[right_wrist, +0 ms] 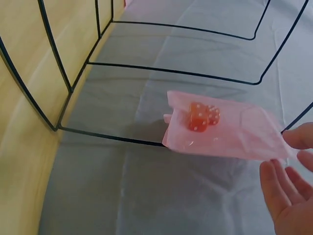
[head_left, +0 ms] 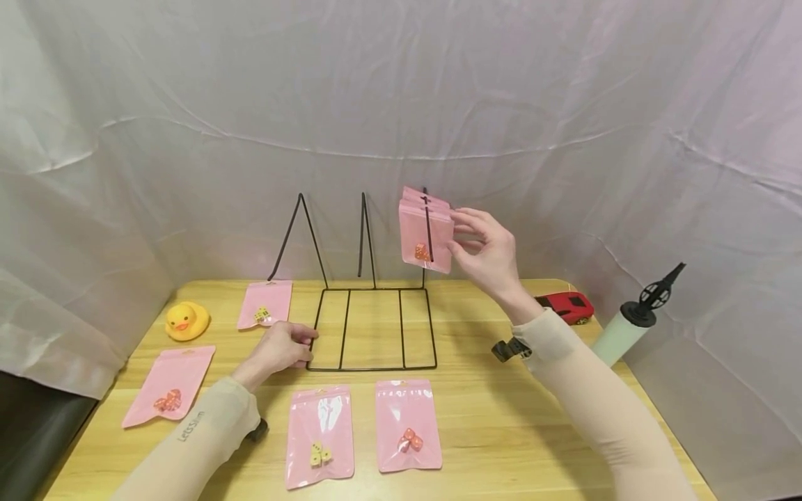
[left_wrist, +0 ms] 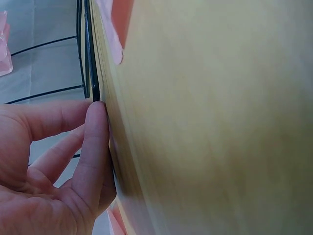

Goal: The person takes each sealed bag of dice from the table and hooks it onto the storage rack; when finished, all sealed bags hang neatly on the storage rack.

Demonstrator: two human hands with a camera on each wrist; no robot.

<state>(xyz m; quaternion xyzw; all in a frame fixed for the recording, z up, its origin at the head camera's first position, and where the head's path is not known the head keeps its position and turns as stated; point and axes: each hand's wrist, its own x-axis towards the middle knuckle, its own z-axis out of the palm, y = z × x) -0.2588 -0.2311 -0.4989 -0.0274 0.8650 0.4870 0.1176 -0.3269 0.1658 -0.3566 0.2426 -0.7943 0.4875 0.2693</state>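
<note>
My left hand (head_left: pixel 283 348) pinches the near left corner of a black wire rack (head_left: pixel 376 368) between thumb and fingers, also seen close up in the left wrist view. The rack has three raised prongs, and several pink zip pouches (head_left: pixel 410 226) with orange dice hang together on the right one. Beside their right edge is my right hand (head_left: pixel 491 250), thumb and fingers apart at the pouch edge. In the right wrist view, orange dice (right_wrist: pixel 199 117) show through the front pouch (right_wrist: pixel 239 129). The left and middle prongs carry no pouches.
Pink pouches with yellow dice (head_left: pixel 319 417) and orange dice (head_left: pixel 410 410) lie in front of the rack. Further left are another orange-dice pouch (head_left: pixel 182 372), a yellow-dice pouch (head_left: pixel 276 296) and a rubber duck (head_left: pixel 187 321). A red toy car (head_left: pixel 567 306) and pale green pump (head_left: pixel 620 337) stand right.
</note>
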